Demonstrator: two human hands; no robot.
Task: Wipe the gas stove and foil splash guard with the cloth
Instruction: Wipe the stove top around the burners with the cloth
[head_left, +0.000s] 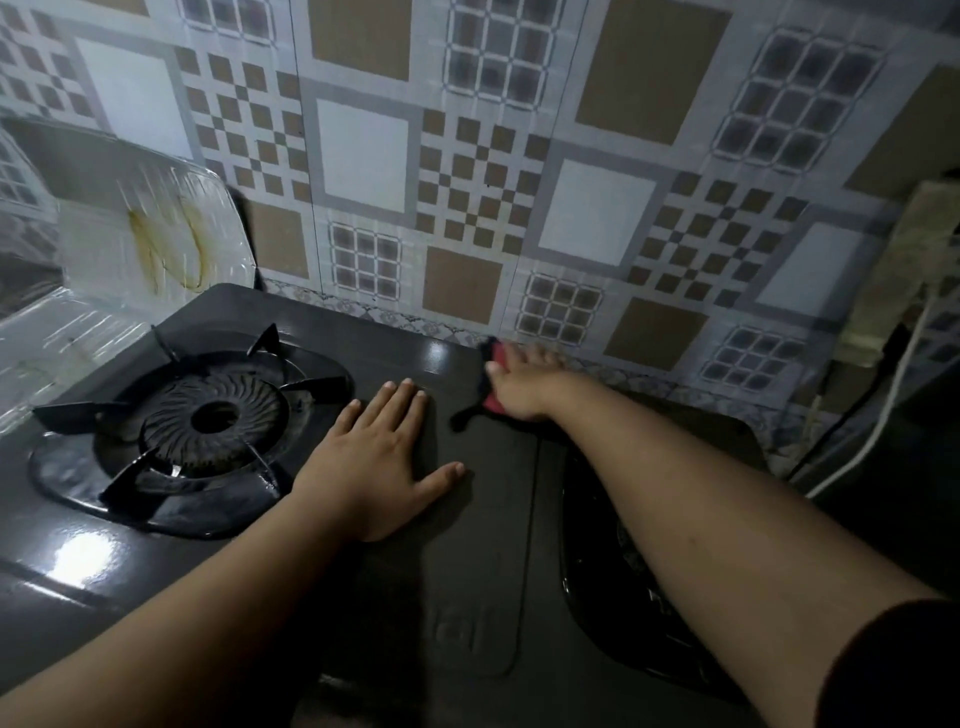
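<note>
While left hand (382, 457) lies flat, fingers spread, on black gas stove (467, 519), right hand (524, 384) presses red-and-black cloth (488, 384) at rear edge. Right fingers blurred, grip unclear.

The stove (457, 364) top is dark, smooth and shiny. The splash guard (156, 234) is shiny, crinkly foil with brown stains. The cloth (498, 358) looks soft. The wall (519, 156) has smooth patterned tiles.

bare black stove top (467, 519) open at frame centre, left hand (379, 462) flat on it, raised burner grate (208, 415) blocks lower left, foil splash guard (156, 234) walls upper left, right hand (524, 384) with cloth (498, 358) against tiled wall (519, 182), white cable (883, 405) at right edge
</note>
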